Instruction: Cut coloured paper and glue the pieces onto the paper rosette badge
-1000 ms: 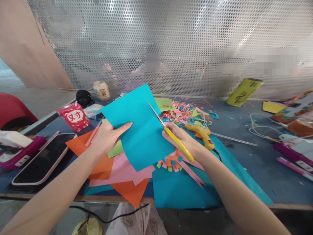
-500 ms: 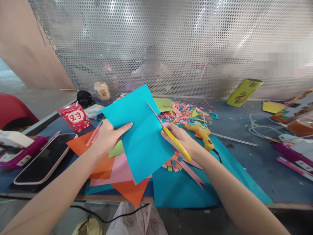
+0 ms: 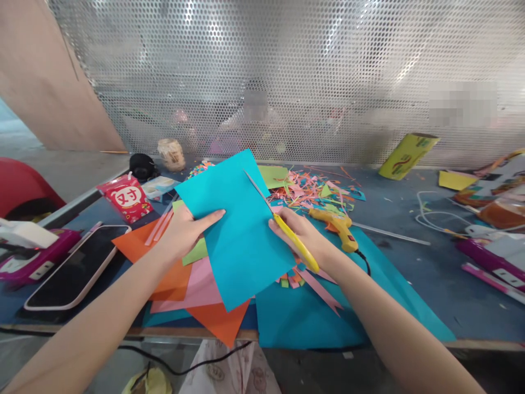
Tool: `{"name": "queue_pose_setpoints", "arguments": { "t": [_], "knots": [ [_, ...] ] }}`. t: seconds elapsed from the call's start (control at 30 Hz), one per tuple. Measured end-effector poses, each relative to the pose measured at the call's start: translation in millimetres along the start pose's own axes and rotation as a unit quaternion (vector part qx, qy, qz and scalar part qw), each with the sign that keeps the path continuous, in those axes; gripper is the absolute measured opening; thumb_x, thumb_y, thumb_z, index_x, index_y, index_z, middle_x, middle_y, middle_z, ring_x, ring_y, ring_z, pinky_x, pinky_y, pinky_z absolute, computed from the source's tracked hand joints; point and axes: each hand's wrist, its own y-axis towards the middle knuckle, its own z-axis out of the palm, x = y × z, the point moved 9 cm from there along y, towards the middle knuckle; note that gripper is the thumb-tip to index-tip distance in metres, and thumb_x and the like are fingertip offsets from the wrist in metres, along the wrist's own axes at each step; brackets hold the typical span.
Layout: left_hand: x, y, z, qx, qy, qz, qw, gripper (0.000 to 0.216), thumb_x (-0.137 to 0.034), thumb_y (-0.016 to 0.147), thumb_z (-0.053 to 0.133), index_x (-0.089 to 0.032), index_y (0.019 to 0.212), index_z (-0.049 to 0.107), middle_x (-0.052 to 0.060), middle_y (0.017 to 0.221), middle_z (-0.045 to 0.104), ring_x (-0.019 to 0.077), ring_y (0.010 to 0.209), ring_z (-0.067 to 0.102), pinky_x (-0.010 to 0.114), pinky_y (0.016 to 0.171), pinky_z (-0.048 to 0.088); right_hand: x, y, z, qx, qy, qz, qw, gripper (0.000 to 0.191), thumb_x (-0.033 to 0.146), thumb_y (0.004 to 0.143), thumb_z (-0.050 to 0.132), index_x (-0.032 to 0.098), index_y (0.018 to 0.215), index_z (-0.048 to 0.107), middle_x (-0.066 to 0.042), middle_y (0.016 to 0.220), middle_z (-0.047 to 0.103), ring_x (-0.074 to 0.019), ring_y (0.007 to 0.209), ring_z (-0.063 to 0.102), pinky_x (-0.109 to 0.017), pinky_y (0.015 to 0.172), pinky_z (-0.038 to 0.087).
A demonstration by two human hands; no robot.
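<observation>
My left hand (image 3: 184,230) grips the left edge of a turquoise paper sheet (image 3: 238,230), thumb on top, holding it tilted above the table. My right hand (image 3: 301,235) holds yellow-handled scissors (image 3: 287,230) at the sheet's right edge, the blades pointing up and away along that edge. Under the sheet lie orange paper (image 3: 172,273), pink paper (image 3: 203,287) and a large turquoise sheet (image 3: 328,312). Small coloured paper squares (image 3: 291,280) lie just below my right wrist.
An orange-yellow glue gun (image 3: 338,225) lies right behind my right hand, beside a heap of paper scraps (image 3: 311,191). A phone (image 3: 76,268) and red packet (image 3: 125,197) sit at the left. White cable (image 3: 438,216) and magenta items (image 3: 492,257) lie at the right. A perforated metal screen (image 3: 287,82) backs the table.
The turquoise sheet has shifted slightly right and turned a little in my left hand. My right hand with the scissors has stayed at the sheet's right edge.
</observation>
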Motion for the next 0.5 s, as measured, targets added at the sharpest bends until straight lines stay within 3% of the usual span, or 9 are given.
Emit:
{"name": "queue_pose_setpoints", "arguments": {
  "t": [0.2, 0.37, 0.5],
  "knots": [
    [10.4, 3.1, 0.8, 0.051, 0.041, 0.002, 0.998, 0.071, -0.032, 0.065, 0.078, -0.023, 0.130, 0.051, 0.010, 0.132, 0.056, 0.0313, 0.120, 0.052, 0.046, 0.096, 0.050, 2.5, -2.8, -1.3, -0.018, 0.031, -0.010, 0.999, 0.032, 0.053, 0.084, 0.041, 0.021, 0.087, 0.044, -0.002, 0.078, 0.051, -0.0172, 0.074, 0.048, -0.029, 0.063, 0.041],
    [11.1, 4.2, -0.3, 0.045, 0.050, 0.006, 0.998, 0.069, -0.034, 0.065, 0.077, -0.023, 0.128, 0.052, 0.010, 0.130, 0.058, 0.0319, 0.120, 0.052, 0.046, 0.096, 0.049, 1.4, -4.2, 0.5, -0.022, 0.050, 0.030, 0.998, 0.041, 0.062, 0.079, 0.043, 0.022, 0.073, 0.039, 0.003, 0.060, 0.041, -0.0129, 0.055, 0.043, -0.026, 0.050, 0.033],
    [10.2, 3.2, 1.4, 0.053, 0.060, 0.010, 0.997, 0.064, -0.035, 0.065, 0.077, -0.022, 0.124, 0.056, 0.010, 0.129, 0.058, 0.0318, 0.119, 0.053, 0.047, 0.097, 0.048, -1.5, -5.4, 4.2, -0.002, 0.095, 0.061, 0.994, 0.041, 0.062, 0.077, 0.048, 0.022, 0.077, 0.037, 0.006, 0.059, 0.039, -0.0107, 0.049, 0.040, -0.025, 0.046, 0.032]
  ]
}}
